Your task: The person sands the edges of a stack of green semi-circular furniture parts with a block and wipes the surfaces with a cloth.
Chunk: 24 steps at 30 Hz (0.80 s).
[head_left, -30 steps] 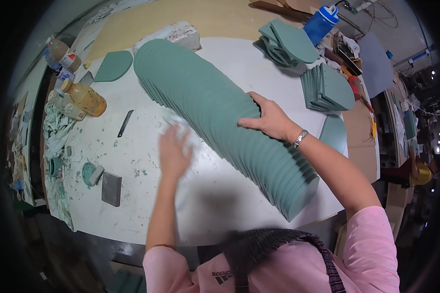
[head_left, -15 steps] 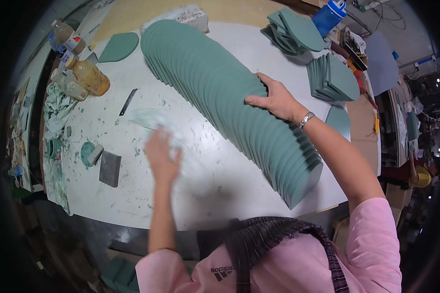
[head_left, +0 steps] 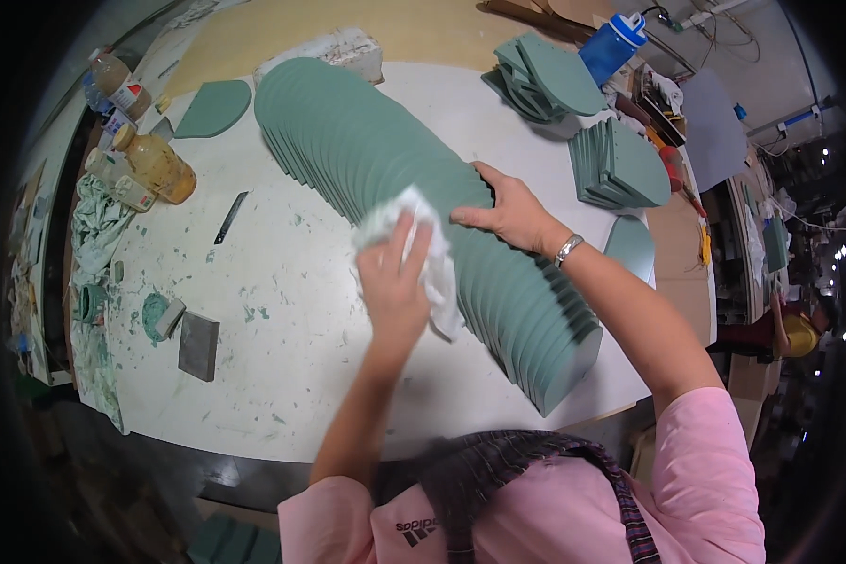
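Paint-flecked white worktable (head_left: 282,310) in a cluttered workshop, green-stained rags (head_left: 89,235) alongside.

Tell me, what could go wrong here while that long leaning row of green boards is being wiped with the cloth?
The row of green boards leans like dominoes, steadied only by the right hand; a firm push from the left hand with the white cloth might make it slide or fan out. The row's near end lies close to the table edge, so boards could drop off. Green smears on the table could dirty the cloth.
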Available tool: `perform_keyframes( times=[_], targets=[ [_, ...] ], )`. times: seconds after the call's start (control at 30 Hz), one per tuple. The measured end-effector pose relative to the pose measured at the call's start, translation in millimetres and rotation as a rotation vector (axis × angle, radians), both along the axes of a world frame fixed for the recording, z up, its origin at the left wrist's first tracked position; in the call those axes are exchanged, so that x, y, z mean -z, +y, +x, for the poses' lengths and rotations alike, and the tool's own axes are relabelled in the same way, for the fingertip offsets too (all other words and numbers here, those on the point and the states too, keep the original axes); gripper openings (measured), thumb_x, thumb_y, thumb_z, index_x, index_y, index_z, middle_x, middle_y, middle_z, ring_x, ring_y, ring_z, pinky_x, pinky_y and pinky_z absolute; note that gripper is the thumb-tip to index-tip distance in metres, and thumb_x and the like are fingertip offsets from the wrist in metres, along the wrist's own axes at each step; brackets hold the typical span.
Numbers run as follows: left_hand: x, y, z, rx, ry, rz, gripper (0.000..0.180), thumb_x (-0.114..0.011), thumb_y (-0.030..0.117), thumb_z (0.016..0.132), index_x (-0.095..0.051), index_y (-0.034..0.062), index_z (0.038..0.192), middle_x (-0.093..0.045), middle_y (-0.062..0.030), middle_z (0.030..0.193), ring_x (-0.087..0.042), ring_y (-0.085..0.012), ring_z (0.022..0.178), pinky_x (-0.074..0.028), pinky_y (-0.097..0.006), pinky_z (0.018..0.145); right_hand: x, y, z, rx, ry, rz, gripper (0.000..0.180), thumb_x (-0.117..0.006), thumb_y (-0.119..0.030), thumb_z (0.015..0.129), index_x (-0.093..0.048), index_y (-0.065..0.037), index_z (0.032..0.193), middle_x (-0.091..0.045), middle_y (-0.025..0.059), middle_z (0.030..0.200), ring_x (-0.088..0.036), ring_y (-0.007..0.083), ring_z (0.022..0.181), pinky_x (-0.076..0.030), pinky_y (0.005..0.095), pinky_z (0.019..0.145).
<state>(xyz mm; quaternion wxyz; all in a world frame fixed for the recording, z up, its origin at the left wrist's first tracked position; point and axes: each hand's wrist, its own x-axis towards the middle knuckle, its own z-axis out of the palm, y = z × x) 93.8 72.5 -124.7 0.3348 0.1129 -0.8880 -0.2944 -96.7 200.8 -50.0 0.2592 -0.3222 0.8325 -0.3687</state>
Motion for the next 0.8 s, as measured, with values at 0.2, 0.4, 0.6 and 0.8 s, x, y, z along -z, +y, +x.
perform_keyframes(
  times=[0.2, 0.4, 0.6, 0.8],
  targets=[
    [23.0, -10.0, 42.3, 0.128, 0.067, 0.113, 0.045, -0.055, -0.007, 0.071, -0.08, 0.0037, 0.107, -0.074, -0.0119, 0.124, -0.057, -0.0308, 0.083, -0.047, -0.04, 0.09, 0.3, 12.1, -7.9, 0.006, 0.131, -0.016, 0.078, -0.084, -0.047, 0.08, -0.057, 0.007, 0.129, -0.072, 0.0281, 0.112, -0.071, 0.0374, 0.104, -0.054, 0.0398, 0.092],
    [10.3, -37.5, -10.7, -0.184, 0.199, -0.083, 0.045, -0.055, -0.004, 0.073, -0.079, 0.0055, 0.109, -0.072, -0.0102, 0.129, -0.057, -0.0296, 0.092, -0.047, -0.039, 0.087, -3.1, -2.5, 4.2, -0.024, -0.008, -0.039, 0.075, -0.084, -0.045, 0.081, -0.058, 0.006, 0.129, -0.072, 0.0274, 0.112, -0.071, 0.0368, 0.103, -0.054, 0.0399, 0.092],
    [36.7, -27.3, 37.1, 0.059, 0.001, 0.001, 0.055, -0.052, -0.008, 0.073, -0.075, 0.0066, 0.121, -0.069, -0.0082, 0.134, -0.057, -0.03, 0.092, -0.048, -0.039, 0.087, -3.9, 10.4, -5.9, 0.004, 0.044, -0.007, 0.075, -0.084, -0.045, 0.08, -0.058, 0.006, 0.129, -0.072, 0.0266, 0.111, -0.071, 0.0365, 0.102, -0.054, 0.0395, 0.092],
    [3.1, -29.2, 11.6, -0.07, 0.047, 0.014, 0.063, -0.05, -0.01, 0.07, -0.074, 0.0076, 0.125, -0.067, -0.0087, 0.137, -0.055, -0.0314, 0.099, -0.047, -0.041, 0.095, -6.3, -1.9, 5.5, -0.013, 0.021, -0.049, 0.076, -0.084, -0.046, 0.08, -0.058, 0.005, 0.129, -0.072, 0.027, 0.111, -0.071, 0.0382, 0.103, -0.053, 0.0407, 0.092]
  ],
)
